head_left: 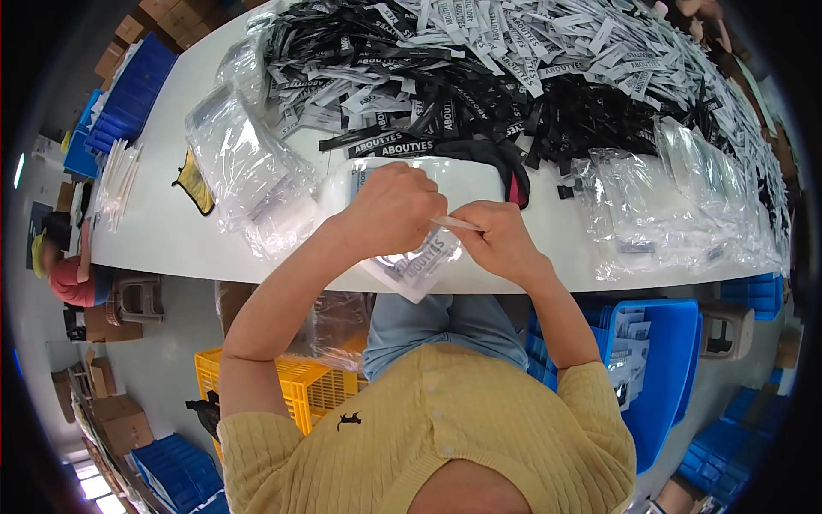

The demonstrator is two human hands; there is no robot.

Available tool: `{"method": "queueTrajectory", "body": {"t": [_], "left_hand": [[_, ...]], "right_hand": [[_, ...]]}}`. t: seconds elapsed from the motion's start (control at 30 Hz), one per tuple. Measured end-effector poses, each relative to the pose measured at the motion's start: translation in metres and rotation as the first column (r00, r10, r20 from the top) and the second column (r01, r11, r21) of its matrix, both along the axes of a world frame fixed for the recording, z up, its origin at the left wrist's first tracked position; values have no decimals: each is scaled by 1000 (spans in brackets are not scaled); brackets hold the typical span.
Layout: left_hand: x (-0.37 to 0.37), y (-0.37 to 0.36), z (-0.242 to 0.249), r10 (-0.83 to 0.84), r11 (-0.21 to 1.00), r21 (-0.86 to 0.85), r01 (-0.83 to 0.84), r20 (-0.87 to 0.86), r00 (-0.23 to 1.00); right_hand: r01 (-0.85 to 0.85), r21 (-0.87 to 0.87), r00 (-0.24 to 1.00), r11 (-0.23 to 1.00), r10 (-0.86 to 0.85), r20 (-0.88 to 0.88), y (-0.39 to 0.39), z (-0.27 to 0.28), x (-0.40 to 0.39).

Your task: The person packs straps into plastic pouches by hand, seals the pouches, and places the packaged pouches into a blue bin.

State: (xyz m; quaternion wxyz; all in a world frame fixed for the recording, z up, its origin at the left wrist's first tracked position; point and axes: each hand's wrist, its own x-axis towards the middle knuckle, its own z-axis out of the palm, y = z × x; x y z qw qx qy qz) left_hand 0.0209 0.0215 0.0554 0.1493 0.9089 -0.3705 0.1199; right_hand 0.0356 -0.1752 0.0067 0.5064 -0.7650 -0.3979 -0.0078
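My left hand (pixel 392 210) is closed on the top of a small clear plastic bag (pixel 417 272) printed ABOUTYES, which hangs tilted at the table's front edge. Close beside it, my right hand (pixel 501 244) pinches a thin whitish strip (pixel 456 223) at the bag's upper edge. Under and behind my hands lies a stack of white, plastic-wrapped packets (pixel 475 174). A dark cloth piece with a pink edge (pixel 519 190) sits just beyond the stack.
A big heap of black and white ABOUTYES strips (pixel 445 111) covers the table's far side. Clear bags lie in piles at left (pixel 240 154) and right (pixel 655 206). A blue bin (pixel 655 377) and a yellow crate (pixel 295 398) flank my legs. Another person (pixel 73 278) is at far left.
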Motion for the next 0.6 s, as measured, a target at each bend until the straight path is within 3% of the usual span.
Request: {"method": "queueTrajectory", "body": {"t": [0.1,0.2,0.27,0.3,0.33,0.37,0.4,0.43,0.47,0.5,0.53,0.57,0.6], "left_hand": [[-4,-3,-6,49,998,-20,-53,-147,988],[-10,-7,-16,109,986,-94,-137,-258,960],[-7,-4,-24,132,968,-164,-189,-311,941],[-5,7,-29,147,956,-194,-220,-333,932],[-3,16,-34,163,941,-224,-253,-355,920],[-2,23,-39,176,931,-246,-269,-342,923],[-3,28,-44,189,921,-266,-283,-330,925],[-4,33,-48,200,912,-286,-295,-319,927],[-6,35,-49,210,917,-246,-313,-370,905],[-5,34,-54,198,930,-242,-277,-306,931],[-4,33,-60,187,940,-239,-244,-237,953],[-3,31,-63,179,948,-233,-215,-167,969],[-3,26,-63,178,952,-226,-208,-149,973]], "right_hand": [[-26,14,999,1000,26,-22,-16,-3,-1],[-37,-148,999,988,33,-32,-58,-7,-5],[92,-156,921,983,-143,-362,-114,-22,-19],[144,-115,815,983,-184,-550,-154,-32,-30],[299,-183,715,936,-347,-607,-185,-27,-46],[501,-137,615,855,-463,-638,-220,-36,-68],[490,-330,617,807,-588,-522,-284,-61,-84],[594,-393,551,702,-711,-436,-325,-72,-108],[704,-493,373,511,-857,-355,-361,-83,-131],[770,-568,174,291,-952,-251,-388,-92,-151],[831,-556,109,3,-982,157,-408,-104,-167],[865,-429,13,-259,-844,536,-424,-117,-180],[868,-208,-96,-451,-563,821,-433,-121,-183]]}}
